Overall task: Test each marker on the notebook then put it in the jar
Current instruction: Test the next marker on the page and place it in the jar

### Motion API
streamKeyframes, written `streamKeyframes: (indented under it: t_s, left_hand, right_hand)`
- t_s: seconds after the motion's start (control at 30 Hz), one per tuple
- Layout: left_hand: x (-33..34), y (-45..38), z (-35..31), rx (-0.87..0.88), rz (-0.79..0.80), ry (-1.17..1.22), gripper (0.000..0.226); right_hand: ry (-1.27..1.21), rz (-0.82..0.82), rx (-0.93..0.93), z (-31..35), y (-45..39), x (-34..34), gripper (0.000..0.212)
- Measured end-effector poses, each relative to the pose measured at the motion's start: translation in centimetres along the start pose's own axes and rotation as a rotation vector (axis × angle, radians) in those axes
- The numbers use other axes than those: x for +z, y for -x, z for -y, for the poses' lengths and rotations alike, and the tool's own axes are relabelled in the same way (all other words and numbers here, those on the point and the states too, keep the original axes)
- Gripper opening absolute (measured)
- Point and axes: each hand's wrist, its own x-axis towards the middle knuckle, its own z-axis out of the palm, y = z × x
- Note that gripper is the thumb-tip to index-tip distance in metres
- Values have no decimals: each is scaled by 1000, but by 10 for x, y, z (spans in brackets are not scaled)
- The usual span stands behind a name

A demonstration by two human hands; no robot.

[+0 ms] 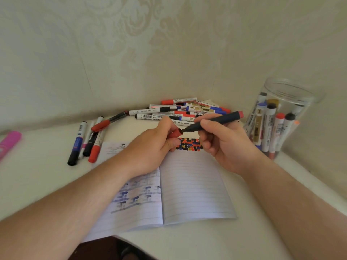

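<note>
Just left of the frame's centre, the left hand [159,136] pinches a red cap [175,133] in its curled fingers, the cap's open mouth facing right. The tip of the dark marker [214,121] sits right at that mouth; its long axis climbs up and to the right to a red end, and the right hand [223,141] grips the barrel above the scribbled patch on the notebook [193,186]. The jar [281,117], already holding markers, stands on the counter [37,177] at the frame's right, nearer the right hand, so once capped the marker probably goes there.
</note>
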Motion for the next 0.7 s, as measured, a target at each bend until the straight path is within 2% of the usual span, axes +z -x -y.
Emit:
streamKeyframes:
  t_s: [0.17, 0.23, 0.37, 0.43, 0.57, 0.7]
  left_hand:
    - [-2, 2, -2, 33, 21, -12, 15]
    - [-2, 3, -3, 53, 37, 3, 19]
    - [-1, 2, -4, 73, 71, 56, 25]
    - [0, 0, -3, 53, 54, 41, 28]
    - [2, 0, -3, 16, -27, 2, 41]
    - [3, 0, 0, -6, -40, -31, 38]
  right_hand:
    - [194, 7, -43, -12, -5, 4, 8]
    - [196, -41, -63, -14, -9, 4, 14]
    - [87, -149, -79, -15, -14, 3, 68]
    - [126, -183, -84, -15, -13, 4, 85]
    - [176, -145, -62, -19, -12, 8, 81]
    - [229, -146, -35, -22, -13, 12, 85]
